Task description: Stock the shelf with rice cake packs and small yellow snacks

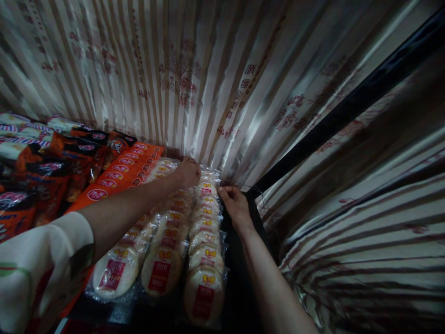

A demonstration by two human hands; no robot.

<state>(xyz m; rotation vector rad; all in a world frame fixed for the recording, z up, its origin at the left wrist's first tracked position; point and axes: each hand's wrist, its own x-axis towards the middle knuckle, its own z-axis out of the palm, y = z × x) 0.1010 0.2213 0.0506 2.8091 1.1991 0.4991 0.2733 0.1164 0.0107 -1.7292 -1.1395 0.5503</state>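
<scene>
My left hand (187,172) reaches to the far end of a row of clear packets of round rice crackers (205,260), fingers curled on the top of the packets near the striped curtain. My right hand (235,203) rests on the right edge of the rightmost cracker packet, fingers bent against its plastic by the dark shelf post. Three rows of these cracker packets lie side by side on the shelf. Whether either hand truly grips a packet is unclear.
Orange snack packs (121,174) lie left of the crackers, with dark red and black bags (52,171) further left. A shiny striped curtain (194,74) hangs behind and to the right. A black bar (347,109) runs diagonally at the right.
</scene>
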